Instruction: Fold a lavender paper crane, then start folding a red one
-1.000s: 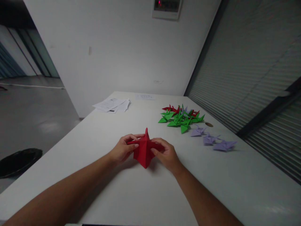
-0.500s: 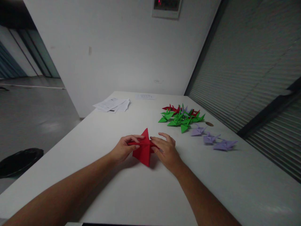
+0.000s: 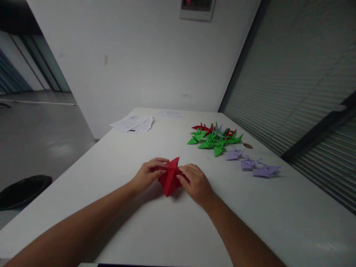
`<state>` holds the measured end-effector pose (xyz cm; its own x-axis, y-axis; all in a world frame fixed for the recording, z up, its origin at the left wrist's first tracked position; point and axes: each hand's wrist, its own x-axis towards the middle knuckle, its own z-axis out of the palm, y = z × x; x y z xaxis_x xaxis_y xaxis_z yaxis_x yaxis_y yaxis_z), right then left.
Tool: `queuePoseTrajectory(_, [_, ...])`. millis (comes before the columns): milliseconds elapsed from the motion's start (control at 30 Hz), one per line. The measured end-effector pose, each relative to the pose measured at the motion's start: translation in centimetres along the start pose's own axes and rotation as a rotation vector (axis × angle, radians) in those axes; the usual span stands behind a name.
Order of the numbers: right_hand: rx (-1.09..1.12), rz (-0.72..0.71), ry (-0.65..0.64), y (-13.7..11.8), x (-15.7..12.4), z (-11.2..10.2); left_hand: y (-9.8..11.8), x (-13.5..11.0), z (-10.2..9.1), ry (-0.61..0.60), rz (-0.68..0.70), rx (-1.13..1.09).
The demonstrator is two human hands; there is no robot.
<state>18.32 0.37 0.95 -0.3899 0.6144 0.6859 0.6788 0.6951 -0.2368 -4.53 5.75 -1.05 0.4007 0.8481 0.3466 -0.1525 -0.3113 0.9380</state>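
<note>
A half-folded red paper shape (image 3: 169,178) lies on the white table (image 3: 155,230) in front of me. My left hand (image 3: 146,175) pinches its left edge with thumb and fingers closed. On the other side my right hand (image 3: 194,182) is curled over the shape's right part, fingers pressed onto the paper. The two hands almost meet across the fold, and the paper's lower tip points toward me.
A pile of green and red folded paper cranes (image 3: 214,137) sits further back on the right. Three lilac cranes (image 3: 249,163) lie beside it, near a small brown disc (image 3: 247,146). White printed sheets (image 3: 132,123) lie at the far left. A dark round object (image 3: 23,189) is on the floor.
The red paper has been pressed flatter and narrower. My right hand, spread half a second ago, has closed down onto the paper. My left hand has kept its hold.
</note>
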Motion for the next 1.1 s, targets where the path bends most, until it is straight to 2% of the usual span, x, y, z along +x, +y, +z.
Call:
queuePoseTrajectory(233, [-0.088, -0.011, -0.017, -0.5, 0.2, -0.4, 0.8, 0.2, 0.0, 0.010, 0.120, 0.271])
queuePoseTrajectory(333, [-0.101, -0.016, 0.024, -0.6, 0.1, -0.4, 0.9, 0.3, 0.3, 0.037, 0.160, 0.344])
queuePoseTrajectory(500, [-0.073, -0.026, 0.120, -0.9, 0.1, -0.6, 1.1, 0.2, 0.8, 0.069, 0.232, 0.315])
queuePoseTrajectory(667, [-0.051, -0.048, 0.199, -1.7, 0.3, -1.2, 2.2, 0.0, 1.1, 0.070, 0.237, 0.337])
queuePoseTrajectory(833, [-0.034, -0.027, 0.244, -2.4, 0.4, -1.0, 2.8, -0.2, 1.4, 0.016, 0.255, 0.402])
queuePoseTrajectory(1000, [-0.016, 0.057, 0.259, -2.6, 0.4, -0.7, 2.8, -0.3, 1.6, 0.015, 0.247, 0.343])
queuePoseTrajectory(1100, [-0.017, 0.057, 0.263, -2.6, 0.4, -0.6, 2.7, -0.3, 1.8, 0.015, 0.233, 0.317])
